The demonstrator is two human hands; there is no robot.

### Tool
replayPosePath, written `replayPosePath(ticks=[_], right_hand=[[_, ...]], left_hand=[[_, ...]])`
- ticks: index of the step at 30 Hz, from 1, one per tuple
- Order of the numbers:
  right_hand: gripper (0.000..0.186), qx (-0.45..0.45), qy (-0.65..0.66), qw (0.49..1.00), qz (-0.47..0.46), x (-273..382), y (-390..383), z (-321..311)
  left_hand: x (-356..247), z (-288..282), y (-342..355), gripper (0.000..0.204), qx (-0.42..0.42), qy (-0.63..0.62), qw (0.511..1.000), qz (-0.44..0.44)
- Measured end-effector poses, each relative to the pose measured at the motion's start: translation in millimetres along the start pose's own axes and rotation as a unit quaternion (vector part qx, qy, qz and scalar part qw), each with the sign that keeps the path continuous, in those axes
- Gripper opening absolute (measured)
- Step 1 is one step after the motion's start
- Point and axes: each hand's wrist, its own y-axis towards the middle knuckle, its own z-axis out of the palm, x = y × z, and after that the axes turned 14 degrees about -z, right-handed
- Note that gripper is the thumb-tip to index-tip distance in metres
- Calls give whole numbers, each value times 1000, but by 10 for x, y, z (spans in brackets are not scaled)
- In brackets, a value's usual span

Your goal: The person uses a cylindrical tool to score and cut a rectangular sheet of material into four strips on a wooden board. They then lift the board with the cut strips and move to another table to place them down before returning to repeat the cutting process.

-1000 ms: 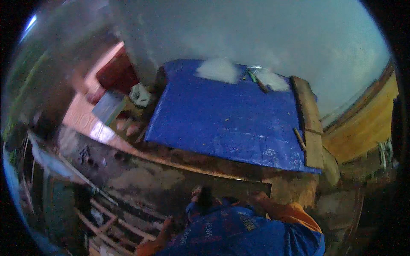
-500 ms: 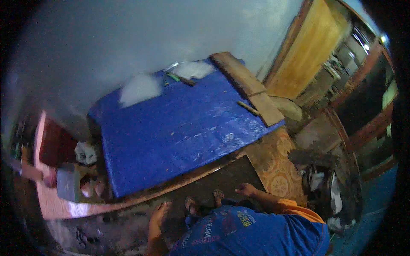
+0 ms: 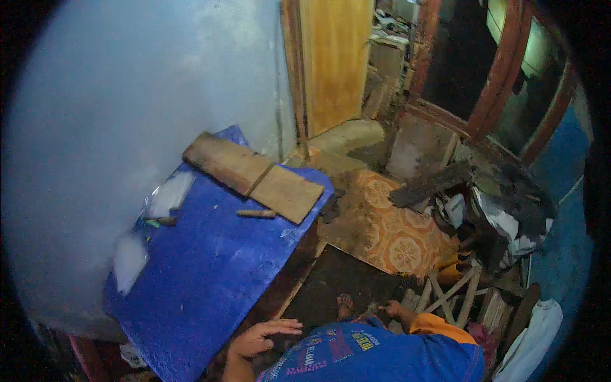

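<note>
Below my chest, two hands: left hand (image 3: 259, 338) spread flat, fingers apart, grip released, hovering near the lower edge of the table (image 3: 210, 267) with its one rough blue cover. Right hand (image 3: 396, 311) small in view; grip state cannot be told. On the table: two flat wooden boards (image 3: 254, 175), one short stick (image 3: 256, 214).

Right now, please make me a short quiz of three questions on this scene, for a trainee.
1. True or false: the left hand holds a tool.
2. What lies on the far end of the blue sheet? A) two wooden boards B) a bucket C) a ladder
3. Which colour is the patterned floor mat?

Key: 1. false, the hand is open and empty; 2. A, the wooden boards; 3. orange.
</note>
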Motion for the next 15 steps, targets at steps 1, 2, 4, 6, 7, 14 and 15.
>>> replayPosePath(ticks=[1, 2, 4, 6, 7, 14, 15], right_hand=[[69, -10, -10, 998, 58, -102, -53, -123], [68, -20, 4, 997, 77, -169, -109, -267], [66, -45, 31, 993, 107, -234, -202, -513], [64, -71, 84, 984, 138, -269, -232, -754], [63, -90, 56, 984, 146, -301, -209, -864], [53, -247, 129, 952, 130, -420, 134, -1487], [58, -228, 112, 959, 124, -374, 171, -1607]], left_hand=[[-184, -64, 295, 97, 32, 3, 999, 3], [-344, -103, 568, 98, 57, -1, 998, 25], [-612, -134, 1040, 100, 108, -2, 990, 86], [-836, -158, 1491, 104, 161, -2, 978, 129], [-917, -177, 1719, 105, 187, -3, 971, 151], [-1171, -323, 2580, 108, 273, -23, 950, 150], [-1190, -382, 2679, 108, 268, -33, 952, 144]])
